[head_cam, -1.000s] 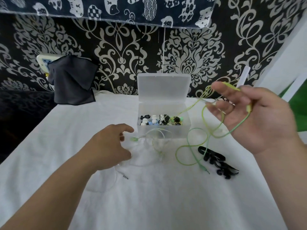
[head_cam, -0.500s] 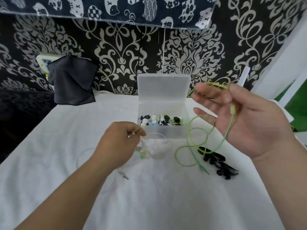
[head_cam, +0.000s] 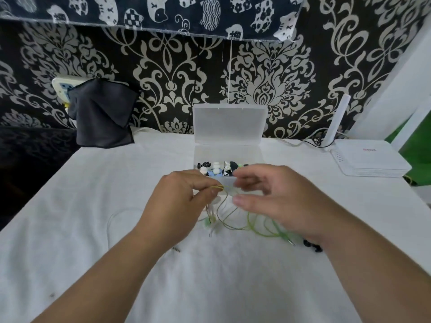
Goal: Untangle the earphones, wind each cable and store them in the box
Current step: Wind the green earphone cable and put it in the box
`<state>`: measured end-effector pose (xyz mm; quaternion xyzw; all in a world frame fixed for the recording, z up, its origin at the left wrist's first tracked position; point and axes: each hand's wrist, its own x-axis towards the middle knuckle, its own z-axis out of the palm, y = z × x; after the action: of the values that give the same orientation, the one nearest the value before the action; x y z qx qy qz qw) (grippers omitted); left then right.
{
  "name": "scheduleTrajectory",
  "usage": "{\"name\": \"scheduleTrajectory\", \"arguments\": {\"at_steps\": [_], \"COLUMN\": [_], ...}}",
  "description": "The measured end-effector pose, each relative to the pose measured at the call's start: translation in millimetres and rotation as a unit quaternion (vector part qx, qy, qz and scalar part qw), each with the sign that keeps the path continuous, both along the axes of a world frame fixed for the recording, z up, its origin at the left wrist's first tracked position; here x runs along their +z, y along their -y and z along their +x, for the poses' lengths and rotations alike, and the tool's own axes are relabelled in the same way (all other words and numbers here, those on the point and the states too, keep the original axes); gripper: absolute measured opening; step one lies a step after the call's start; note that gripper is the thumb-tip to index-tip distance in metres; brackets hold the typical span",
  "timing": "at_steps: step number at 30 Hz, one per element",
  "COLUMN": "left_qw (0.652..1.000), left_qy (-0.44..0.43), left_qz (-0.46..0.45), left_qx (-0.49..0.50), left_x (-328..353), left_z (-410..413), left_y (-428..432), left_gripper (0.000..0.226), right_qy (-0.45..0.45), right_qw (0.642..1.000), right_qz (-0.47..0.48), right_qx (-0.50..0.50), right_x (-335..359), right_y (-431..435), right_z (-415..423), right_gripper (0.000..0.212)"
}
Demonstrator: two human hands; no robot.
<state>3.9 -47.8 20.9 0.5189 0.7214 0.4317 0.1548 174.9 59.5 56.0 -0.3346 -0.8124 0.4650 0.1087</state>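
White cloth covers the tabletop, which backs onto a wall of black-and-cream patterned wallpaper. Near its middle the two hands meet just above the cloth. The left hand pinches the green earphone cable between thumb and forefinger. The right hand is close beside it, fingers loosely bent and thumb held apart, gripping nothing that shows, though blur hides whether the cable brushes its fingertips.

Green loops hang from the pinch and lie on the cloth under the right hand, with the plug near the right wrist. A clear earphone cable mixes with the green below the left hand and curls off to the left. Black earphones peek out behind the right wrist.

Just beyond the hands stands the plastic box, lid upright, with small black, white and blue pieces inside. A white router sits at the right edge, and a dark cloth hangs by the back left corner. Bare cloth stretches left to the slanting edge and across the near side.
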Motion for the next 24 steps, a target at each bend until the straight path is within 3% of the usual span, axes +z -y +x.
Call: {"name": "scheduleTrajectory", "arguments": {"at_steps": [3,7,11,16,18,21,24], "left_qw": [1.0,1.0,0.999,0.998,0.996,0.984,0.967], "left_qy": [0.008,-0.012,-0.009,-0.009,0.057,0.176,0.251], "left_qz": [0.024,0.015,-0.029,-0.058,-0.05,-0.028,0.012], "left_qx": [0.002,-0.008,0.013,0.034,0.041,0.02,0.037], "left_x": [0,0,0,1,5,12,16], "left_z": [4,8,5,0,-3,-7,-10], "left_y": [-1,-1,0,3,4,6,5], "left_gripper": [0.02,0.018,0.034,0.045,0.037,0.018,0.034], "right_qy": [0.002,-0.025,-0.114,-0.255,-0.252,-0.179,-0.108], "right_qw": [0.999,0.995,0.974,0.909,0.899,0.92,0.948], "right_qz": [-0.019,-0.054,-0.134,-0.265,-0.253,-0.177,-0.063], "right_qx": [-0.028,-0.08,-0.141,-0.193,-0.254,-0.301,-0.294], "right_x": [-15,-19,-14,1,3,4,2], "right_y": [14,15,7,-2,-9,-17,-17], "right_z": [-14,-20,-17,-14,-10,-4,-1], "right_gripper": [0.058,0.017,0.03,0.036,0.029,0.027,0.024]}}
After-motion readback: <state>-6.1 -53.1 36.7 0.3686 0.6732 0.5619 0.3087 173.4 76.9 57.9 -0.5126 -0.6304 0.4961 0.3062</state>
